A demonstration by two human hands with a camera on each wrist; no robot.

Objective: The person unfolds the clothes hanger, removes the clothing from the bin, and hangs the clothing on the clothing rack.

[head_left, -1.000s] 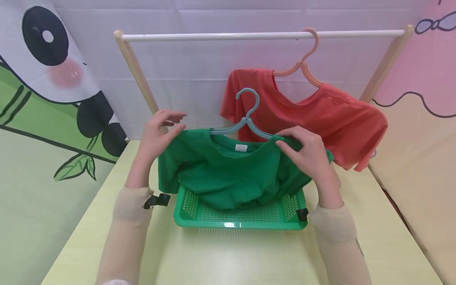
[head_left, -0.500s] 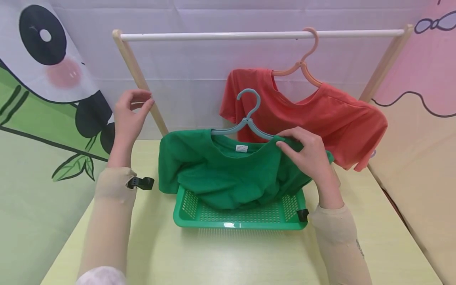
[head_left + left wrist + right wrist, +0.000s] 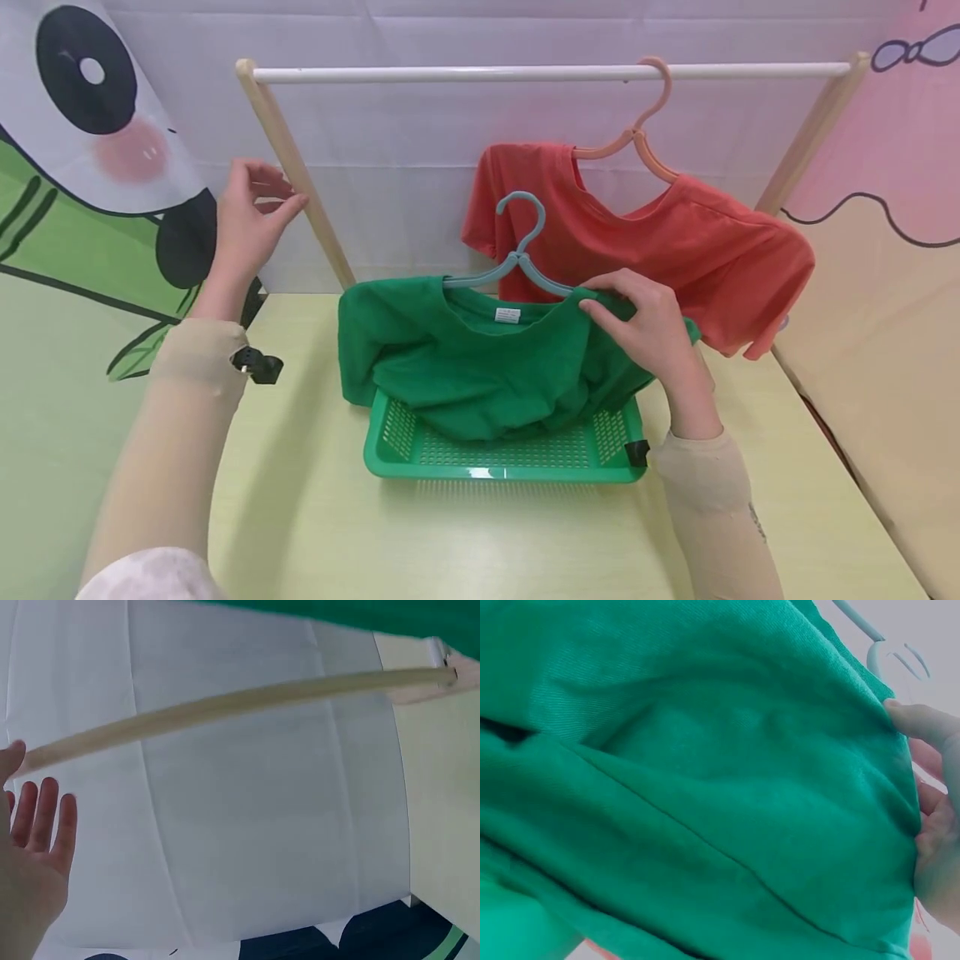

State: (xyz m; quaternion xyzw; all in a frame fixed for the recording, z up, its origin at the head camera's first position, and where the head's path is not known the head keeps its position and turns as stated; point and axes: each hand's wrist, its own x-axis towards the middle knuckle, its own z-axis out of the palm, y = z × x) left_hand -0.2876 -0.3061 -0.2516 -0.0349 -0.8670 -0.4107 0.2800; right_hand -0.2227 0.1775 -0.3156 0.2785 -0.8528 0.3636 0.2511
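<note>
A green T-shirt (image 3: 495,367) hangs on a blue-grey hanger (image 3: 521,250), its lower part gathered over a green plastic basket (image 3: 472,473). My right hand (image 3: 648,325) pinches the shirt and the hanger arm beneath it at the right shoulder, thumb in front; the right wrist view shows the thumb on the fabric (image 3: 705,780). The hanger's hook stands free, below the rail. My left hand (image 3: 251,212) is raised at the left by the rack's wooden post (image 3: 311,200), fingers loosely bent and holding nothing. In the left wrist view its fingers are spread beside that post.
A white rail (image 3: 450,75) spans the rack's two wooden posts. On its right part hangs a red T-shirt (image 3: 637,225) on an orange hanger (image 3: 658,158), behind the green one. A pale table (image 3: 450,542) lies underneath, with printed cloth around it.
My left hand has moved away from the green shirt's left shoulder, up and left to the rack post. My right hand stays on the shirt, which has hardly shifted.
</note>
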